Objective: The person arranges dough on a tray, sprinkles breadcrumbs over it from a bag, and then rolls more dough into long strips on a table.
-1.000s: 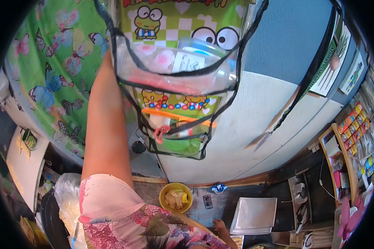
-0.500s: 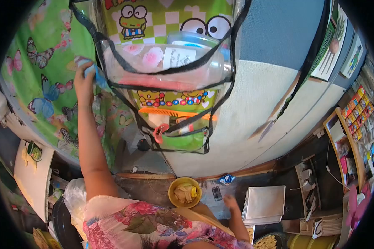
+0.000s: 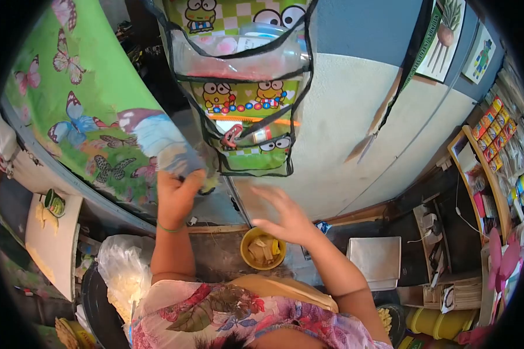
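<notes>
My left hand point(image 3: 177, 195) grips a bunched lower part of the green butterfly curtain point(image 3: 93, 110), which stretches tight from the upper left down to my fingers. My right hand point(image 3: 288, 215) is raised in front of the pale wall, thumb and fingers apart, holding nothing. Just below it, a yellow bucket point(image 3: 244, 257) with brown and yellow pieces inside sits on the floor. A clear hanging organizer point(image 3: 247, 67) with black edging and frog pictures hangs above both hands. In its pockets are an orange comb point(image 3: 262, 120) and a red-handled item point(image 3: 233, 135).
A white board point(image 3: 51, 247) with a green cup is at left, beside a plastic bag point(image 3: 122, 262) in a black tub point(image 3: 96, 308). Pale trays point(image 3: 374, 259) lie at right, near a wooden shelf point(image 3: 486, 186) with packets. A lanyard point(image 3: 393, 102) hangs on the wall.
My left hand has come down and inward, pulling the curtain with it; a dark gap now shows behind the organizer. My right hand has risen from the lower right toward the middle.
</notes>
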`<state>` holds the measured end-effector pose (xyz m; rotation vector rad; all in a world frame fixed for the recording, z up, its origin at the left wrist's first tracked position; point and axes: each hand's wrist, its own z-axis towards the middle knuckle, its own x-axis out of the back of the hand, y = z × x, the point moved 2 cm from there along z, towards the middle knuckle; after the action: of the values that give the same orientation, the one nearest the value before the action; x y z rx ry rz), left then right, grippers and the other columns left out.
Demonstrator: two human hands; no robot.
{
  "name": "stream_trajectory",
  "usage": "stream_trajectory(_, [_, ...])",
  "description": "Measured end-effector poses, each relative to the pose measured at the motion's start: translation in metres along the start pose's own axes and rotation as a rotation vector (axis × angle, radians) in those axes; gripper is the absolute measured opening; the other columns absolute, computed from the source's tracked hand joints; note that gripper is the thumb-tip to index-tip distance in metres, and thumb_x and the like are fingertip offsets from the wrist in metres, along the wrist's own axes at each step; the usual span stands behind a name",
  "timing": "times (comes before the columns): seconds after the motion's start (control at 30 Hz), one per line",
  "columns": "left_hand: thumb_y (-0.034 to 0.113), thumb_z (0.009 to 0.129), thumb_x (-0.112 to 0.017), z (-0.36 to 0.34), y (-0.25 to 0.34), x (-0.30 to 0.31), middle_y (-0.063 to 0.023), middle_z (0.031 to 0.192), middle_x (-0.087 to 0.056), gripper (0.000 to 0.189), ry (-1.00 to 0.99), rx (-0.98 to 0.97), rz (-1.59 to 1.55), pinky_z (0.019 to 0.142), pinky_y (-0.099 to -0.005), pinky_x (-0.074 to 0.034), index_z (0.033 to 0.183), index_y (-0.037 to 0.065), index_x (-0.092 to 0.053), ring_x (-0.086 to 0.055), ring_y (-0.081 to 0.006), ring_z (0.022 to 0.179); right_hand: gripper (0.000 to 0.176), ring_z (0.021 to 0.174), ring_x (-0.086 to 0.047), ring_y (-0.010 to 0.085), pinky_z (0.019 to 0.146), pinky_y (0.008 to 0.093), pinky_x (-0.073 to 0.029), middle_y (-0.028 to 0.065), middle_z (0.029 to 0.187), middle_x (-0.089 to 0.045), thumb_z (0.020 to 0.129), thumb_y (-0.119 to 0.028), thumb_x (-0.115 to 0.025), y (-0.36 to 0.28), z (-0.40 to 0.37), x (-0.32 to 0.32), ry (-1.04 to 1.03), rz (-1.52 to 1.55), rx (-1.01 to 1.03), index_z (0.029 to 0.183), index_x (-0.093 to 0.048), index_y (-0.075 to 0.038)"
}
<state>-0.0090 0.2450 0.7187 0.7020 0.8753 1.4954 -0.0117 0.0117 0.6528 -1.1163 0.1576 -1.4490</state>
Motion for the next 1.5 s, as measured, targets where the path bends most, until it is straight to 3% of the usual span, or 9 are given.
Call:
stream_trajectory(0.17, [0.005, 0.08, -0.069, -0.013, 0.017, -0.039, -0.0015, 0.086, -0.061, 0.017, -0.061, 0.038, -0.112, 0.067, -0.0252, -0.046, 0.094, 0.001, -0.06, -0.055, -0.0104, 0.075, 0.056, 0.117, -0.051, 0.0369, 0.096, 0.0441, -0.042, 0.0243, 0.126, -0.053, 0.082, -0.032, -0.069, -0.018, 0.053, -0.036, 0.101, 0.068, 0.111, 0.126, -0.052, -0.001])
stream_trajectory(0.27, [0.007, 0.081, -0.071, -0.014, 0.02, -0.04, -0.0021, 0.085, -0.061, 0.015, -0.082, 0.018, 0.008, 0.066, -0.0263, -0.045, 0.092, 0.002, -0.062, -0.055, -0.0109, 0.075, 0.044, 0.102, -0.06, 0.0357, 0.087, 0.0439, -0.046, 0.0236, 0.109, -0.061, 0.084, -0.027, -0.067, 0.0, 0.051, -0.044, -0.363, 0.254, -0.292, 0.117, -0.056, 0.0])
stream_trajectory(0.33, [0.007, 0.081, -0.071, -0.012, 0.015, -0.036, -0.0033, 0.084, -0.062, 0.014, -0.078, 0.018, 0.092, 0.066, -0.027, -0.045, 0.092, 0.002, -0.063, -0.056, -0.0135, 0.073, 0.037, 0.093, -0.062, 0.0367, 0.083, 0.0437, -0.047, 0.0233, 0.1, -0.063, 0.085, -0.025, -0.065, 0.0, 0.043, -0.034, -0.454, 0.287, -0.254, 0.112, -0.057, 0.0])
stream_trajectory(0.53, [0.0, 0.076, -0.065, 0.015, 0.02, -0.035, -0.0153, 0.109, -0.059, 0.033, -0.307, -0.716, 0.719, 0.088, -0.0387, -0.044, 0.108, 0.004, -0.064, -0.056, -0.033, 0.1, 0.03, 0.08, -0.063, 0.0313, 0.075, 0.0387, -0.049, 0.0174, 0.09, -0.066, 0.089, -0.026, -0.062, 0.021, 0.032, -0.024, -0.342, 0.171, -0.213, 0.106, -0.059, -0.002])
stream_trajectory(0.67, [-0.007, 0.074, -0.059, 0.026, -0.012, -0.025, -0.016, 0.122, -0.054, 0.05, -0.163, -0.809, 0.784, 0.094, -0.0437, -0.042, 0.122, 0.008, -0.058, -0.052, -0.0358, 0.112, 0.038, 0.095, -0.061, 0.0395, 0.083, 0.0473, -0.048, 0.0217, 0.1, -0.063, 0.087, -0.028, -0.062, 0.022, 0.039, -0.012, -0.557, -0.248, -0.212, 0.113, -0.056, -0.001])
stream_trajectory(0.97, [-0.01, 0.076, -0.058, 0.053, -0.032, -0.022, -0.0176, 0.12, -0.054, 0.05, -0.147, -0.862, 0.647, 0.093, -0.0414, -0.044, 0.123, 0.005, -0.054, -0.055, -0.0348, 0.108, 0.038, 0.09, -0.062, 0.0361, 0.074, 0.0422, -0.053, 0.0173, 0.106, -0.061, 0.082, -0.018, -0.065, -0.046, 0.102, 0.044, 0.435, -0.347, 0.176, 0.117, -0.056, -0.005])
stream_trajectory(1.3, [-0.01, 0.064, -0.066, 0.052, -0.054, -0.019, -0.0161, 0.118, -0.056, 0.07, -0.068, -0.939, 0.659, 0.092, -0.0456, -0.046, 0.129, 0.009, -0.049, -0.056, -0.0374, 0.108, 0.039, 0.086, -0.062, 0.039, 0.071, 0.0438, -0.052, 0.0197, 0.103, -0.063, 0.078, -0.016, -0.069, -0.042, 0.128, 0.023, 0.172, -0.297, 0.057, 0.114, -0.059, -0.003])
stream_trajectory(1.4, [-0.008, 0.064, -0.07, 0.047, -0.058, -0.022, -0.016, 0.118, -0.055, 0.073, -0.009, -0.939, 0.631, 0.091, -0.0459, -0.046, 0.131, 0.011, -0.047, -0.056, -0.0372, 0.107, 0.04, 0.08, -0.066, 0.0289, 0.068, 0.0371, -0.053, 0.016, 0.102, -0.065, 0.078, -0.012, -0.071, -0.029, 0.126, 0.02, 0.3, -0.23, 0.151, 0.115, -0.059, -0.004])
stream_trajectory(1.5, [-0.004, 0.064, -0.075, 0.042, -0.073, -0.029, -0.0152, 0.116, -0.055, 0.07, 0.059, -0.954, 0.554, 0.09, -0.0459, -0.045, 0.127, 0.011, -0.048, -0.055, -0.0367, 0.105, 0.033, 0.069, -0.065, 0.0233, 0.065, 0.0326, -0.052, 0.0161, 0.099, -0.066, 0.081, -0.012, -0.069, -0.028, 0.122, 0.031, 0.243, 0.159, -0.117, 0.112, -0.061, -0.002])
